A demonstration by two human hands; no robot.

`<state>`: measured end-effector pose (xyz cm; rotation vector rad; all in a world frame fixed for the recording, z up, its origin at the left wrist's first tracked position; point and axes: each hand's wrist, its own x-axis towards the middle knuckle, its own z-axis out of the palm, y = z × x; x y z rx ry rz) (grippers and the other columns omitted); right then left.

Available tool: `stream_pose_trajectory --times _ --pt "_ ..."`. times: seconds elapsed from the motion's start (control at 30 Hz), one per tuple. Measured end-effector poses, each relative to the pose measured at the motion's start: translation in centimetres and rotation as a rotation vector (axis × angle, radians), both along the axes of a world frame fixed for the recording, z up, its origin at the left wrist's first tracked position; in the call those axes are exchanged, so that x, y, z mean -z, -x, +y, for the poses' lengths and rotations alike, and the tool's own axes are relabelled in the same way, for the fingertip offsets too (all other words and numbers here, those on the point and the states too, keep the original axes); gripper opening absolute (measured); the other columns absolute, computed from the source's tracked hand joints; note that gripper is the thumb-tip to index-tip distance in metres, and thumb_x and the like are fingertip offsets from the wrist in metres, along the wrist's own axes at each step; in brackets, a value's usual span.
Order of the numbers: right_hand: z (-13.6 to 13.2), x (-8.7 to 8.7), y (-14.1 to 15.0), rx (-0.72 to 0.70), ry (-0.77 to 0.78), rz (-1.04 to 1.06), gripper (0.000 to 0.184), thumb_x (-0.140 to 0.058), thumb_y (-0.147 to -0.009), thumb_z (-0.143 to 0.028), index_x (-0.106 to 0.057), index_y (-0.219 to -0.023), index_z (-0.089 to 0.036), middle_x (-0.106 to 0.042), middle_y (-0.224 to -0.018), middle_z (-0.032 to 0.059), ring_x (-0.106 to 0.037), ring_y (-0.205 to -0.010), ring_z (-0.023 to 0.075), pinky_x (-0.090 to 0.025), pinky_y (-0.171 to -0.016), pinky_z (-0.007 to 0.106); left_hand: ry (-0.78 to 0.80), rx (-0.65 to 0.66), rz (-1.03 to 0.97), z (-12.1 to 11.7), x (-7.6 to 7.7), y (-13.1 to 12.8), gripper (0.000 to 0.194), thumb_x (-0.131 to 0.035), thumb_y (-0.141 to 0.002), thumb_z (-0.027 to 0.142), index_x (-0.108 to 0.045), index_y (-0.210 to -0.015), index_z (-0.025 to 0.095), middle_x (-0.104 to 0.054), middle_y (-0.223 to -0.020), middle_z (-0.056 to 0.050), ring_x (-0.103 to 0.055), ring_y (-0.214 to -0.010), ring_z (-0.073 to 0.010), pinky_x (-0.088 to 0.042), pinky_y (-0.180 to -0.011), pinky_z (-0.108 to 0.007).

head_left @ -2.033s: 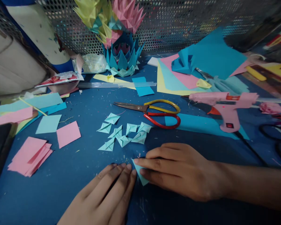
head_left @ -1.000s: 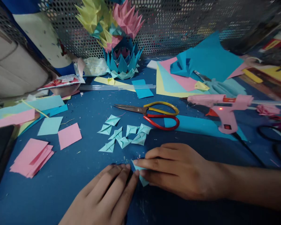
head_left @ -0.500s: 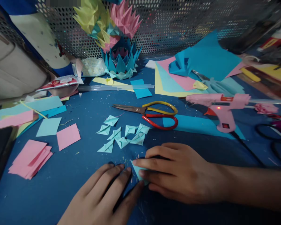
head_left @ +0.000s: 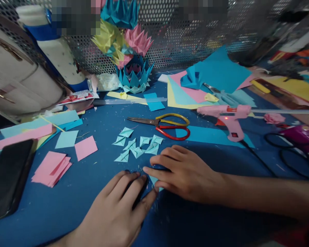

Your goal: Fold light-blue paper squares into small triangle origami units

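A small folded piece of light blue paper [head_left: 153,179] lies on the blue table, mostly covered by my right hand [head_left: 183,175]. The bent fingers of that hand hold it down against the surface. My left hand [head_left: 119,206] rests palm down beside it, its fingers apart and the thumb tip touching the paper's lower edge. Just beyond my hands lies a group of folded light blue paper pieces [head_left: 136,152]. Behind them are scissors [head_left: 157,121] with one yellow and one red handle.
Pink paper squares [head_left: 53,168] and a black phone [head_left: 9,178] lie on the left. To the right is a pink glue gun [head_left: 233,120] with its red light lit and a black cord. Origami flowers [head_left: 135,73] stand at the back near loose paper sheets [head_left: 221,73].
The camera view has shifted, showing more of the phone and bag at left. My right hand's fingers have slid slightly over the paper. The folded pieces stay put.
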<state>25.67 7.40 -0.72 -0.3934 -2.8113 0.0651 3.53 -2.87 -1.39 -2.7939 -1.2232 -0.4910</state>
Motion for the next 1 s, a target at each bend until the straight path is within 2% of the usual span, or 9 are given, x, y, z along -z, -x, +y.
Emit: stream_pose_trajectory --times 0.2,0.33,0.53,0.63,0.73,0.8,0.9,1.0 --pt "-0.8 -0.8 -0.6 0.005 -0.095 -0.049 0.028 -0.043 -0.103 -0.030 -0.064 -0.119 -0.019 -0.061 -0.104 0.0071 -0.045 -0.090 0.0212 -0.032 -0.080 0.036 0.085 0.040 0.007 -0.3 -0.5 0.3 0.051 -0.049 -0.084 0.011 -0.057 -0.134 0.016 -0.058 -0.119 -0.015 -0.052 -0.105 -0.0319 -0.054 -0.084 -0.051" --pt "-1.9 -1.8 -2.7 0.037 -0.125 -0.125 0.027 -0.042 -0.103 -0.030 -0.066 -0.111 -0.020 -0.061 -0.094 0.0059 -0.043 -0.083 0.0209 -0.030 -0.075 0.035 0.132 0.063 0.034 -0.2 -0.8 0.4 0.054 -0.049 -0.085 0.010 -0.053 -0.139 0.016 -0.055 -0.123 -0.017 -0.051 -0.106 -0.0320 -0.053 -0.085 -0.052" --pt "-3.1 -2.4 -5.3 0.053 -0.148 -0.203 0.024 -0.048 -0.101 -0.029 -0.065 -0.114 -0.019 -0.062 -0.091 0.0047 -0.046 -0.083 0.0203 -0.031 -0.074 0.034 0.165 0.053 0.009 -0.2 -1.1 0.5 0.055 -0.049 -0.085 0.011 -0.052 -0.139 0.019 -0.055 -0.123 -0.015 -0.052 -0.107 -0.0313 -0.052 -0.085 -0.052" --pt "-3.1 -2.5 -5.3 0.044 -0.117 -0.225 0.021 -0.054 -0.097 -0.029 -0.066 -0.110 -0.018 -0.061 -0.087 0.0040 -0.046 -0.079 0.0199 -0.031 -0.070 0.034 0.210 0.054 -0.085 0.5 -1.4 0.2 0.040 -0.047 -0.093 0.014 -0.059 -0.130 0.023 -0.057 -0.120 -0.012 -0.054 -0.106 -0.0277 -0.052 -0.085 -0.048" --pt "-2.8 -2.9 -4.9 0.018 -0.081 -0.251 0.019 -0.058 -0.095 -0.030 -0.068 -0.104 -0.017 -0.061 -0.084 0.0046 -0.047 -0.078 0.0199 -0.031 -0.067 0.033 0.232 0.044 -0.195 2.1 -1.5 -0.7 0.024 -0.046 -0.099 0.016 -0.065 -0.112 0.021 -0.057 -0.123 -0.010 -0.056 -0.109 -0.0243 -0.050 -0.088 -0.044" --pt "-2.5 -3.1 -4.7 0.004 -0.056 -0.253 0.018 -0.059 -0.095 -0.029 -0.070 -0.103 -0.017 -0.062 -0.085 0.0049 -0.050 -0.079 0.0199 -0.031 -0.066 0.033 0.227 0.043 -0.184 3.4 -1.4 -1.3 0.014 -0.056 -0.096 0.018 -0.064 -0.107 0.019 -0.061 -0.114 -0.009 -0.058 -0.104 -0.0237 -0.050 -0.086 -0.042" --pt "-2.1 -3.3 -4.9 0.036 0.008 -0.228 0.019 -0.056 -0.097 -0.029 -0.072 -0.103 -0.020 -0.065 -0.084 0.0041 -0.054 -0.080 0.0196 -0.031 -0.066 0.032 0.230 0.041 -0.176 5.0 -1.4 -1.9 0.021 -0.073 -0.086 0.018 -0.062 -0.104 0.018 -0.064 -0.098 -0.004 -0.062 -0.089 -0.0193 -0.050 -0.075 -0.032" --pt "-2.0 -3.6 -5.1 0.126 0.156 -0.200 0.023 -0.052 -0.099 -0.028 -0.073 -0.102 -0.021 -0.070 -0.086 0.0036 -0.059 -0.080 0.0184 -0.034 -0.067 0.030 0.194 0.070 -0.168 5.5 -1.6 -2.1 0.016 -0.077 -0.082 0.015 -0.063 -0.090 0.019 -0.064 -0.084 0.002 -0.062 -0.077 -0.0145 -0.046 -0.067 -0.025"
